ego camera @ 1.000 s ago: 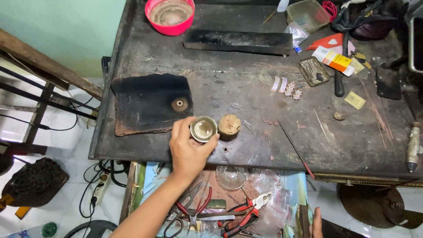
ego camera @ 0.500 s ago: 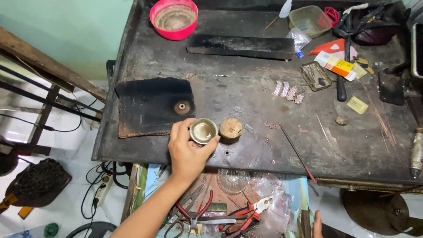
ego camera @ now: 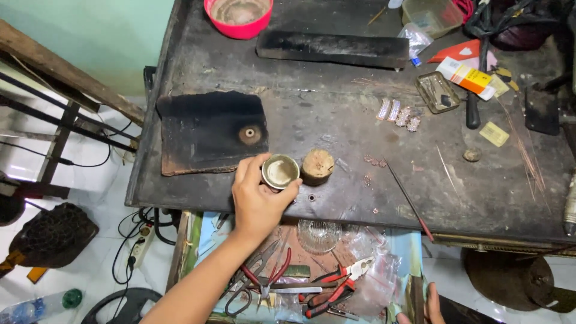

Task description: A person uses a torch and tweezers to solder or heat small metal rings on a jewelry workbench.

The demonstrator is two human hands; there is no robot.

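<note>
Here, left hand [ego camera: 259, 201] grips a small round metal cup [ego camera: 280, 171] at the near edge of the dark workbench [ego camera: 336, 150], just right of a charred block [ego camera: 210, 132]. Cork-like stub [ego camera: 317, 166] touches the cup's right side. Right hand [ego camera: 433, 302] barely shows at bottom edge, grip unclear.

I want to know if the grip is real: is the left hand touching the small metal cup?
Touching. The head view shows the left hand with thumb and fingers wrapped against the small metal cup.
</note>
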